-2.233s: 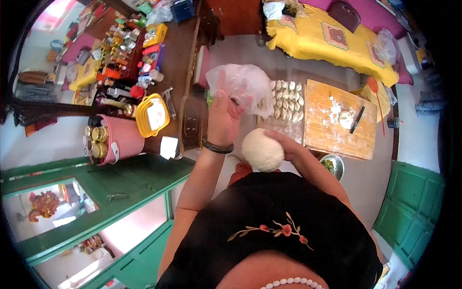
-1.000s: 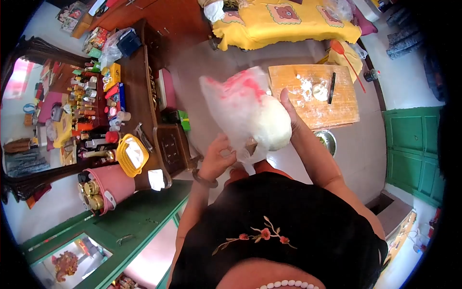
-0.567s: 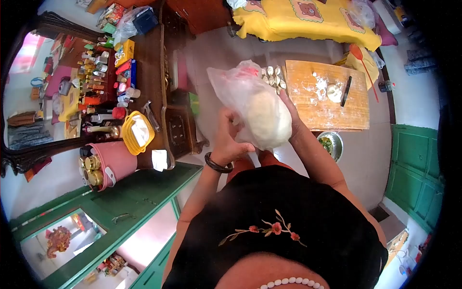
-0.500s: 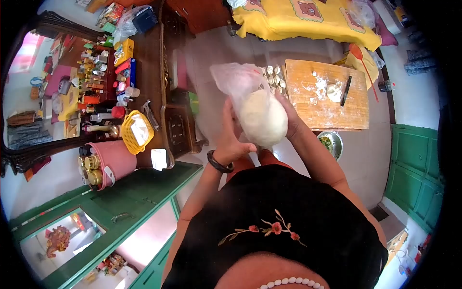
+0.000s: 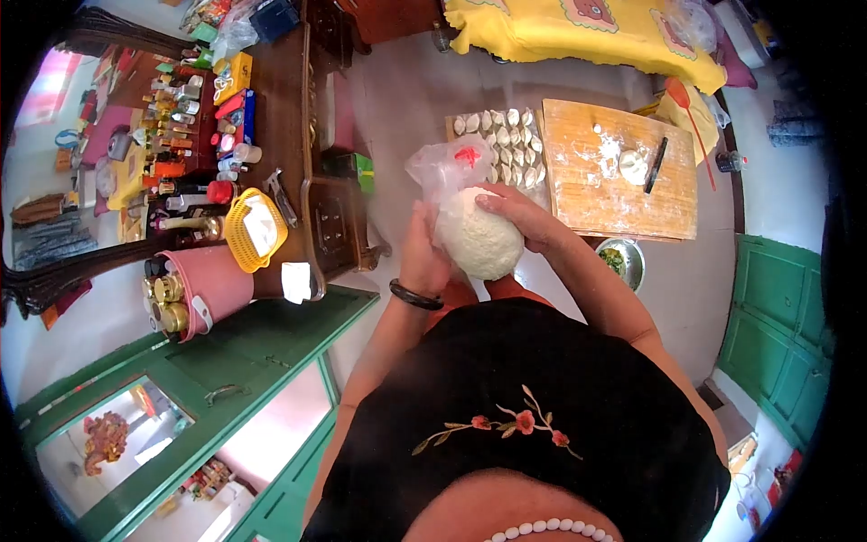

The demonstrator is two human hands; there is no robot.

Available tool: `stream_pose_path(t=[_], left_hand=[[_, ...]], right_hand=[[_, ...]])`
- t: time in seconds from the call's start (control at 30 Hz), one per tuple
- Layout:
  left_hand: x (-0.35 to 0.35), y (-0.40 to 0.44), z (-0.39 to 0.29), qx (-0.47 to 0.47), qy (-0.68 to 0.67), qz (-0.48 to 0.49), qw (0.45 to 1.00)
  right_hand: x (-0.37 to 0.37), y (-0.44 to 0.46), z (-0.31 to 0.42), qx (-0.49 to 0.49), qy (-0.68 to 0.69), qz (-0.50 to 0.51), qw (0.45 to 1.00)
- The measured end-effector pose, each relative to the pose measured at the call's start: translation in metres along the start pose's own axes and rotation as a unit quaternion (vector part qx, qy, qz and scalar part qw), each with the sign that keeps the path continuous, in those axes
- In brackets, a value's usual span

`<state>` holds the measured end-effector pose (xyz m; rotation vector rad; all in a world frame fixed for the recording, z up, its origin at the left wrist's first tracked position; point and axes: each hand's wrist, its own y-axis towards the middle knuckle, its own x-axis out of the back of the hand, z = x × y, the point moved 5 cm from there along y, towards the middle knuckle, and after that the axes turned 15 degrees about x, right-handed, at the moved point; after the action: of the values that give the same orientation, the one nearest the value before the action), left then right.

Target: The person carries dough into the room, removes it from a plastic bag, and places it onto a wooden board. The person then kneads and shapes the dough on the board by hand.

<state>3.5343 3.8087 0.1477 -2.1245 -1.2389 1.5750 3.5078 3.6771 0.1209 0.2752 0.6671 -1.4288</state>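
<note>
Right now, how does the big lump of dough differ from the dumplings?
The dough is one large, rounded lump; the dumplings are many small pieces. The dough is held up between the left hand and right hand; the dumplings lie in rows beside the wooden board. Both are pale.

Hands (image 5: 424, 257) around dough ball (image 5: 490, 242), plastic bag (image 5: 453, 169) against it; dumplings (image 5: 510, 144) beside floured board (image 5: 578, 203).

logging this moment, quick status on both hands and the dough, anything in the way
Right hand gripping dough ball. Left hand cupped against plastic bag at dough's left side. Bag bunched at dough's far edge, might snag.
</note>
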Motion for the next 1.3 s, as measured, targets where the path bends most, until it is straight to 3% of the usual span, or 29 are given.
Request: stream_pose_path(t=[0.23, 0.33, 0.43, 0.53, 0.57, 0.77, 0.87, 0.9, 1.0, 1.03, 1.07, 1.13, 1.23, 1.27, 1.3], left_hand=[[0.026, 0.005, -0.007, 0.01, 0.045, -0.012, 0.999], [0.019, 0.001, -0.017, -0.055, 0.112, -0.006, 0.992], [0.02, 0.0, -0.011, -0.195, 0.333, -0.019, 0.922], [0.014, -0.008, 0.007, -0.131, 0.376, 0.008, 0.917], [0.013, -0.008, 0.009, -0.185, 0.385, 0.0, 0.904], [0.03, 0.007, 0.016, -0.13, 0.227, 0.013, 0.965], [0.036, 0.008, 0.025, -0.038, 0.092, 0.044, 0.994], [0.036, 0.008, 0.026, -0.021, 0.052, 0.078, 0.995], [0.04, 0.003, 0.021, 0.005, -0.026, 0.141, 0.99], [0.041, 0.0, 0.017, -0.003, -0.024, 0.139, 0.99], [0.044, -0.002, 0.013, -0.011, -0.021, 0.136, 0.99], [0.051, -0.005, 0.011, -0.004, -0.045, 0.141, 0.989], [0.051, -0.005, 0.009, -0.018, -0.043, 0.149, 0.988], [0.049, -0.007, 0.009, -0.02, -0.041, 0.177, 0.983], [0.047, -0.008, 0.007, -0.025, -0.039, 0.204, 0.978]], right_hand=[[0.005, 0.001, -0.004, -0.025, 0.062, 0.022, 0.998], [0.007, 0.002, -0.011, -0.045, 0.074, -0.014, 0.996], [0.006, 0.003, -0.016, -0.033, 0.079, -0.072, 0.994], [0.007, 0.009, -0.019, -0.017, 0.094, -0.114, 0.989], [0.007, 0.013, -0.018, -0.01, 0.099, -0.125, 0.987], [0.016, 0.019, -0.028, 0.031, -0.093, -0.194, 0.976], [-0.015, 0.01, 0.005, 0.097, -0.153, -0.208, 0.961], [-0.014, 0.012, 0.006, 0.115, -0.174, -0.127, 0.97], [-0.006, 0.001, 0.04, 0.02, -0.22, -0.067, 0.973], [0.005, -0.002, 0.056, 0.045, -0.208, -0.074, 0.974], [0.025, -0.004, 0.062, 0.102, -0.199, -0.148, 0.963], [0.042, -0.003, 0.076, 0.163, -0.285, -0.21, 0.921], [0.075, 0.018, 0.028, 0.056, -0.213, -0.284, 0.933], [0.09, 0.025, -0.005, -0.063, -0.123, -0.278, 0.951], [0.083, 0.03, -0.025, -0.054, -0.045, -0.207, 0.976]])
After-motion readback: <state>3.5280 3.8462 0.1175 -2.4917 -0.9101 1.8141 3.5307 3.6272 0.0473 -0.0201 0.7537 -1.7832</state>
